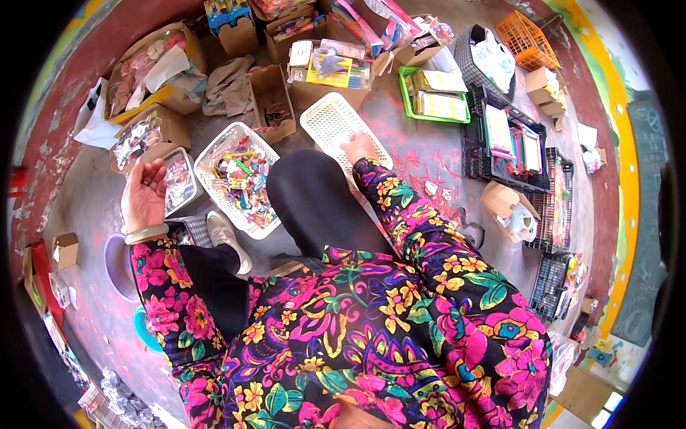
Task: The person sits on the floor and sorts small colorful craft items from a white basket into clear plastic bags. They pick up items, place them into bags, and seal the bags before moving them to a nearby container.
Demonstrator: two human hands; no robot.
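Observation:
My left hand (145,196), with a pale bangle at its wrist, is raised on the left beside a white tub of small packets (180,179). Its fingers are loosely curved and apart, with nothing visible in them. Ahead of my dark-clad knee, my right hand (357,148) is over a white perforated plastic basket (321,107). The fingers of that hand are curled closed; whatever they hold, if anything, is hidden. Between my hands stands another white basket (205,163), filled with small colourful wrapped pieces (243,179).
Cardboard boxes (271,100) of goods line the far side. A green tray (436,96), an orange crate (527,41) and black crates (493,171) stand on the right. Red scraps (411,164) litter the floor. A purple basin (118,266) lies at left.

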